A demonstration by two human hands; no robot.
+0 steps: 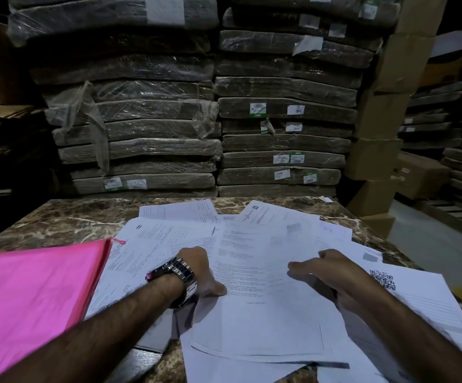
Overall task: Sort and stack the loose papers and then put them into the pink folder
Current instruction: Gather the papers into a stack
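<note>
Worktop [80,217]: marbled and probably slick, so sheets may skate when pushed.

Papers [265,322]: fanned across the middle and right, overlapping at all angles, none squared yet. Main risk: raking them together like this folds corners or buries a sheet crosswise in the stack.

Folder [31,294]: pink, at the left, its right edge lying over the leftmost papers. It's under the left forearm, so lifting it could drag those sheets along or trap one outside the cover.

QR sheet [406,305]: far right, close to the worktop's edge. A sweep by the right arm could send it to the floor.

Left hand [199,269]: thumb is on top of the middle sheet, fingers hidden beneath it, so it looks like a pinch on that sheet's left edge. A one-sided pull could crease or tear it while the right hand pins the other side.

Right hand [332,275]: spread, palm down on the papers, thumb out to the left.

Watch [177,275]: its metal band could snag a sheet edge.
</note>
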